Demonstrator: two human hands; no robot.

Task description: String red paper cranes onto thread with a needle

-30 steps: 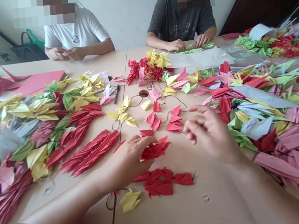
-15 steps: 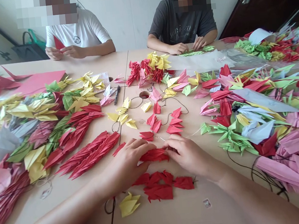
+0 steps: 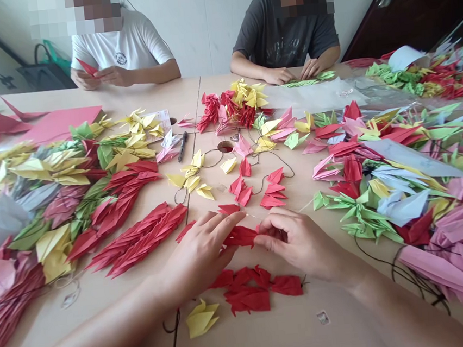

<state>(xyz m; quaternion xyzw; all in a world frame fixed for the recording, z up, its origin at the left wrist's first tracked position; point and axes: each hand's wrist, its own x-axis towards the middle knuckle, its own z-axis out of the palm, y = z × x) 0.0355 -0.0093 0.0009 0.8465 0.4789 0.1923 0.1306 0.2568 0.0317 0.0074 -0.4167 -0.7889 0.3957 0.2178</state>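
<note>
Pinching a red folded-paper crane (image 3: 240, 237) at its edge, the right hand (image 3: 299, 241) holds it steady, while the left hand (image 3: 201, 258) lies spread just beside it, probably to stop the paper slipping. Loose red paper cranes (image 3: 247, 297) sit close below, within easy reach on the pale wooden table (image 3: 296, 331).

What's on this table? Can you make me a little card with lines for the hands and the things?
Right hand: pinching a red paper crane
Left hand: open, beside that crane
Below the hands: red paper cranes, yellow paper crane
Table: pale, with many colored paper cranes
Others: person in white shirt holding red folded paper; person in gray shirt
</note>
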